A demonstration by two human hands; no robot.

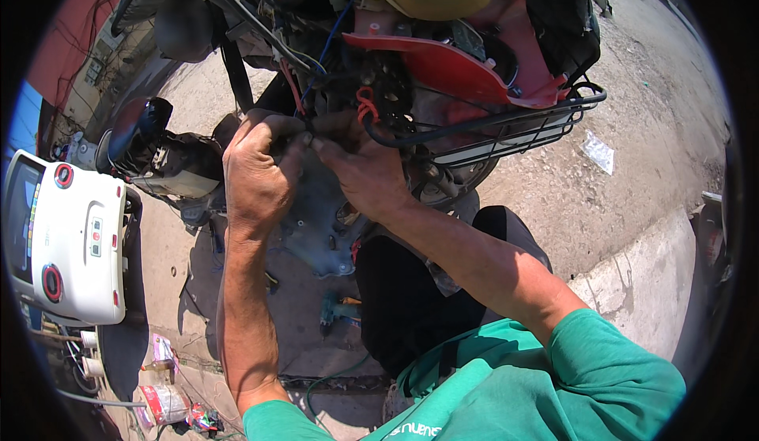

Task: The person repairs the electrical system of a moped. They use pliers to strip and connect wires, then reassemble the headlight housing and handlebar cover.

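Note:
My left hand [261,171] and my right hand [364,168] meet in front of the opened body of a scooter or similar vehicle. Fingers and thumbs of both are pinched close together around something small and dark, perhaps a cable end, which they mostly hide. Just above them hang red wires [290,88] and a blue wire [337,29]. A red cord [367,106] is knotted beside the black wire basket [504,122], right of my fingers. Inside the basket rests a red plastic panel [439,64].
A cordless drill [332,312] and a translucent plastic cover [314,236] lie on the ground below my hands. Another scooter [172,162] stands at left, near a white car [83,236]. At lower left are a plastic tub [163,404] and a bottle [159,366].

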